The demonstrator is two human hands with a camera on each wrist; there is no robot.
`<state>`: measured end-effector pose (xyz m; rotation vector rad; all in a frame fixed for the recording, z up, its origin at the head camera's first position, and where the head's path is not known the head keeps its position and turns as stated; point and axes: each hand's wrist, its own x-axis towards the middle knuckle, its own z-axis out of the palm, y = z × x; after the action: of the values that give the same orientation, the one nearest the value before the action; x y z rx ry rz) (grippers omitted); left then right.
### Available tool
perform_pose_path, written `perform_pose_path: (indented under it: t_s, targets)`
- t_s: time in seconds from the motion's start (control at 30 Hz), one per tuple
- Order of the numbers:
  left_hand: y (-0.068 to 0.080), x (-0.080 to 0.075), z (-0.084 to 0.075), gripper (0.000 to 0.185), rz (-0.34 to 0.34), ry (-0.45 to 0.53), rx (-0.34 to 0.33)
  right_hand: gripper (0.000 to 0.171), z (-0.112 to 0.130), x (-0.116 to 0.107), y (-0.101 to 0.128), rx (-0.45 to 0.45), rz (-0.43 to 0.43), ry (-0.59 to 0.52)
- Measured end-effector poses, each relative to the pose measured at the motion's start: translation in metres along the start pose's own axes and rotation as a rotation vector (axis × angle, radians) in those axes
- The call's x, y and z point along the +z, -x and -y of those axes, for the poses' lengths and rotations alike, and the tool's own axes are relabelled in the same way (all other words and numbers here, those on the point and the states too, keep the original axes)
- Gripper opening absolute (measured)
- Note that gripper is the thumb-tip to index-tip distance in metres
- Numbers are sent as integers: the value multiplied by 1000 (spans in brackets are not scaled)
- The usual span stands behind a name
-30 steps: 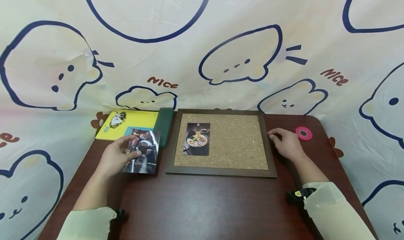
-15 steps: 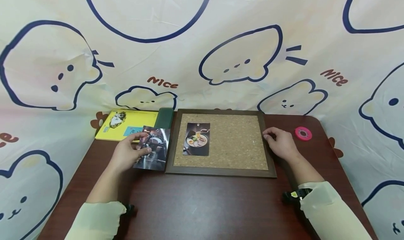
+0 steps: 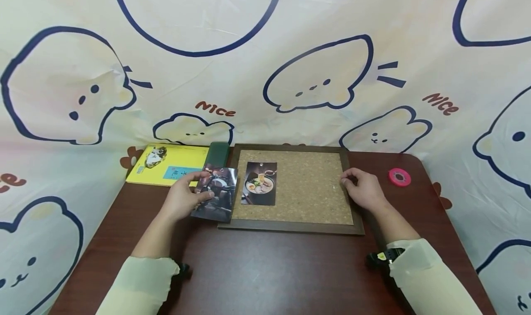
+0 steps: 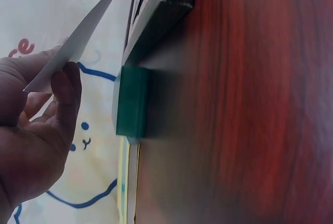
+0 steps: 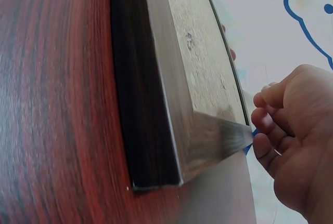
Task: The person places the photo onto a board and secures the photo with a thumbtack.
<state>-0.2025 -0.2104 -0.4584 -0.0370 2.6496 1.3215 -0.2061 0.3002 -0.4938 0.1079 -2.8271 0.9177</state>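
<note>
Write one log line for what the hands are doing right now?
left hand: holds photo over cork board left frame | right hand: fingers curled at board's right frame | pinned photo on cork

On a dark wooden table lies a framed cork board with a ramen photo fixed near its left side. The left hand pinches a dark glossy photo that overlaps the board's left frame edge. The right hand rests on the right frame edge, fingers loosely curled. A yellow booklet and a green box lie left of the board; a pink tape roll sits to its right.
</note>
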Motion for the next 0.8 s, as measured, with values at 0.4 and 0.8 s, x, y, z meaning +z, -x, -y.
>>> perform_pose_path:
  t_s: [0.4,0.8]
  targets:
    - [-11,22,-22,60,15,29,28,6,9,6,-4,-8,12,-38]
    - [-23,47,-36,57,7,49,88,8,16,10,-7,-39,19,-41]
